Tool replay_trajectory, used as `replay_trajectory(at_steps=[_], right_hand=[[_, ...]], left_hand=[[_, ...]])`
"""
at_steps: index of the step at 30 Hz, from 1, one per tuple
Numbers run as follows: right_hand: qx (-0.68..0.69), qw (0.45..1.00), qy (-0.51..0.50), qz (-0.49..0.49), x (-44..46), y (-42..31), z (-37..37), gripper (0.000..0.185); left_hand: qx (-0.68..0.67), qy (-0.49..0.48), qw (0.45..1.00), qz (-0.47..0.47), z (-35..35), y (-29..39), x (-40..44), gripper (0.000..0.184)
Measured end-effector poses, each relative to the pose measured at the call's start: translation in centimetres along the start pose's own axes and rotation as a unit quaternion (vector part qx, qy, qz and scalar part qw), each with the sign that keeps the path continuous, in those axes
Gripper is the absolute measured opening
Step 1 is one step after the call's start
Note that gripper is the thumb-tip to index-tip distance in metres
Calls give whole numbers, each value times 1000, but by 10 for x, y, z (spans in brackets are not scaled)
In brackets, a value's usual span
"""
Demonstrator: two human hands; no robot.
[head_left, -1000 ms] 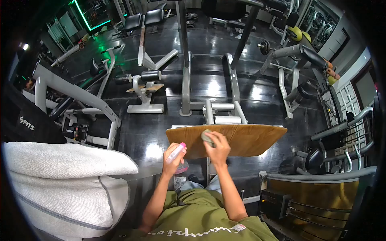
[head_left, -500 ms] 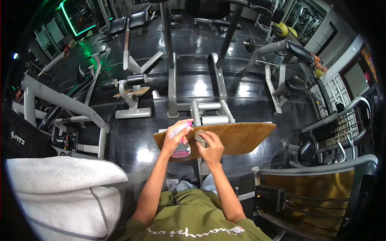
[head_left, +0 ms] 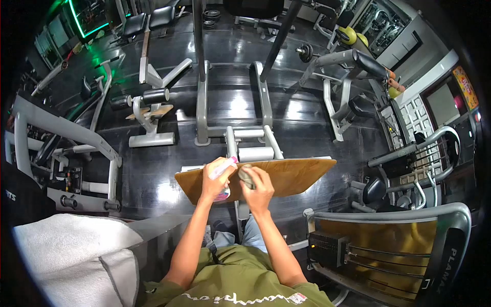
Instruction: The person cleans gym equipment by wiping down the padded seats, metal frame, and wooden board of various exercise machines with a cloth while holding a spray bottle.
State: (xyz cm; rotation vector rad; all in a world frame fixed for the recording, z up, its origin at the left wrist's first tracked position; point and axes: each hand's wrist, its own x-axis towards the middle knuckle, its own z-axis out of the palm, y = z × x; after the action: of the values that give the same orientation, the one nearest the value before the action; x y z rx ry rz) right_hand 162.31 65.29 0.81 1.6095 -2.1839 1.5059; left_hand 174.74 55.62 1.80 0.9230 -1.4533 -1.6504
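My left hand [head_left: 216,178] is wrapped round a spray bottle [head_left: 223,194] with a pink and white spray head and clear liquid in its lower part. Much of the bottle is hidden behind my fingers. My right hand [head_left: 258,190] grips a folded greyish cloth [head_left: 246,177] against the face of a brown wooden board [head_left: 296,179]. The board is tilted and mounted on a grey metal frame in front of me. Both hands are close together over its left half.
A white towel [head_left: 66,256] lies at the lower left. To my right stands a machine with a curved grey frame [head_left: 378,215]. Ahead on the black floor [head_left: 238,105] are upright metal posts, benches and a padded roller machine [head_left: 153,138].
My view has shifted, so the board and machines appear further left. The bottle shows less below my left hand. The cloth stays at the board in my right hand.
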Motion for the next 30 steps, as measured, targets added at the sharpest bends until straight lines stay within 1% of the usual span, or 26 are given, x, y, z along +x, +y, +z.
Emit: replay_trajectory(at_steps=[1, 2, 3, 4, 6, 8, 11, 14, 16, 18, 19, 21, 22, 24, 28, 30], right_hand=[[-18, 1000, -12, -22, -1, 2, 2, 44], [-17, 1000, -13, -22, 1, 4, -2, 44], [-33, 997, -59, -48, 4, 5, -8, 44], [-49, 991, -105, -74, 7, 9, -14, 44], [-74, 985, -124, -92, 14, 27, -30, 44], [-91, 982, -126, -107, 29, 42, -51, 42], [-79, 983, -93, -135, 49, 54, -69, 45], [-29, 989, -86, -121, 50, 39, -56, 46], [2, 988, -90, -126, 38, 30, -32, 45], [11, 987, -101, -126, 26, 20, -10, 44], [18, 987, -100, -127, 24, 23, -8, 44], [16, 984, -109, -140, 20, 26, -5, 45], [18, 985, -108, -136, 20, 29, -8, 45], [-8, 981, -139, -133, 23, 44, -28, 45], [-28, 993, -87, -75, 36, 69, -72, 44], [-40, 997, -56, -43, 38, 68, -79, 43]], left_hand=[[1, 1, 1000, 15, 0, -1, -1, 15], [2, 3, 1000, 31, 0, -1, -1, 15], [6, 8, 999, 48, 0, -1, -1, 15], [10, 10, 999, 48, 1, -2, -1, 15], [9, 21, 999, 40, 0, -1, -2, 15], [18, 34, 998, 43, 0, -2, -2, 15], [5, 45, 998, 44, 1, -3, -4, 15], [-4, 44, 998, 44, 0, -4, -4, 19], [-15, 59, 997, 38, 2, -1, -4, 16], [-15, 56, 998, 29, 0, 3, -5, 17], [-20, 61, 998, 12, 0, 5, -6, 17], [-16, 68, 997, 14, 2, 9, -6, 17], [-19, 70, 997, 14, 2, 9, -7, 17], [-15, 66, 998, 12, 1, 7, -9, 17], [-10, 52, 998, 21, -3, 1, -8, 16], [-20, 39, 999, 31, -3, -1, -7, 16]])
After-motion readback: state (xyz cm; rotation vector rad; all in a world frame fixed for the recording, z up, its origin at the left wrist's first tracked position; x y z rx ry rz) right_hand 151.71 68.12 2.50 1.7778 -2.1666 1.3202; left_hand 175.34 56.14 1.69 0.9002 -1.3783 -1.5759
